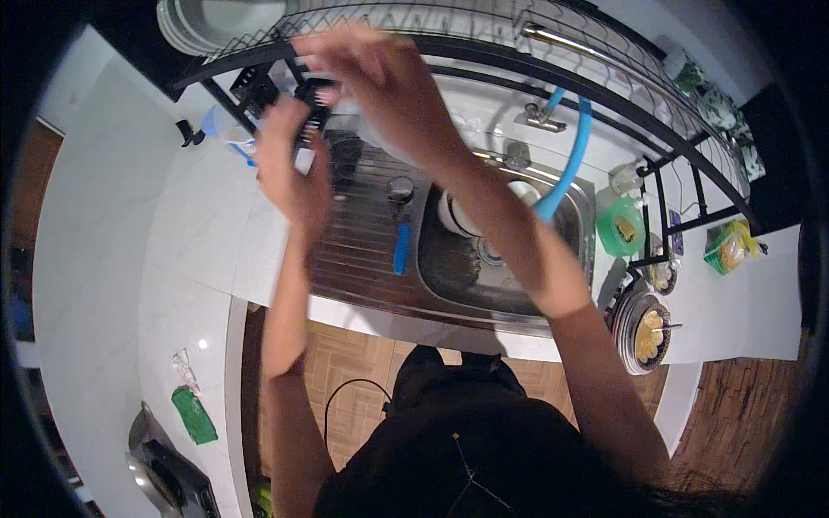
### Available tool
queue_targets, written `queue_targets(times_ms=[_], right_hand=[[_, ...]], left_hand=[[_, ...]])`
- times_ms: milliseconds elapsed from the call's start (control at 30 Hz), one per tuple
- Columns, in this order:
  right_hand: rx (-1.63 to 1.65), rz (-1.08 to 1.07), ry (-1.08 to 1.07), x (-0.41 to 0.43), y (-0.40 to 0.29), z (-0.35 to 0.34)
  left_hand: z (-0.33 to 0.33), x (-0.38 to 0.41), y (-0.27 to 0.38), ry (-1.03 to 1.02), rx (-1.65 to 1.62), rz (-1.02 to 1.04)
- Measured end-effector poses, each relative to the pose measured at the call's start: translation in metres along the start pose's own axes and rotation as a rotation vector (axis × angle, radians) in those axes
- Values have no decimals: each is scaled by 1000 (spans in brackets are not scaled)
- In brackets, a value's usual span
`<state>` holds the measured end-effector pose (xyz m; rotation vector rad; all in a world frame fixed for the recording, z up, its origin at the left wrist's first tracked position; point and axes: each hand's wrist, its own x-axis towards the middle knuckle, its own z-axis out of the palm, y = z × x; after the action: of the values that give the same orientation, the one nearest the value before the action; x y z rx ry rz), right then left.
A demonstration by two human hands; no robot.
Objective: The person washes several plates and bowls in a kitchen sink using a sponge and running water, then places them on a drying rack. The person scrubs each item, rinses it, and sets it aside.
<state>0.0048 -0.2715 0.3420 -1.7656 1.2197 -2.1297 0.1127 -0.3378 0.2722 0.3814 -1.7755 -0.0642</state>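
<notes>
Both hands are motion-blurred at the left end of a black over-sink dish rack (479,52). My left hand (293,162) is raised beside a black slotted holder (315,107) hanging under the rack, its thumb and fingers apart around the holder's lower part. Whether it grips anything cannot be told. Farther up, my right hand (372,65) reaches across the rack's front bar with bent fingers; blur hides what it may hold. Below them lies a ribbed steel drainboard (356,252) with a blue-handled utensil (401,249) on it.
The steel sink (447,272) holds white dishes (450,213), under a blue hose (573,162). White plates (188,29) stand in the rack. At right are a green bowl (612,226) with a sponge and stacked plates (625,343). A green cloth (194,417) lies on the left counter.
</notes>
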Motion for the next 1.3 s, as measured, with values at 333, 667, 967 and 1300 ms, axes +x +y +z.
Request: queue_targets(times_ms=[333,667,967,1300], right_hand=[[-702,836,-154,-355,83,-159],[-1361,404,-664,-385,184,-204],[-1220,451,-537,-371,168,-212],[-674,607,-132,-365,88,-224]], left_hand=[[145,-317,77,-895,-785,-1361],[194,-387,100,-729,-682,-1654],[176,-359,107,-655,-816,-1781],[174,-303,147,-761,-747,-1840]])
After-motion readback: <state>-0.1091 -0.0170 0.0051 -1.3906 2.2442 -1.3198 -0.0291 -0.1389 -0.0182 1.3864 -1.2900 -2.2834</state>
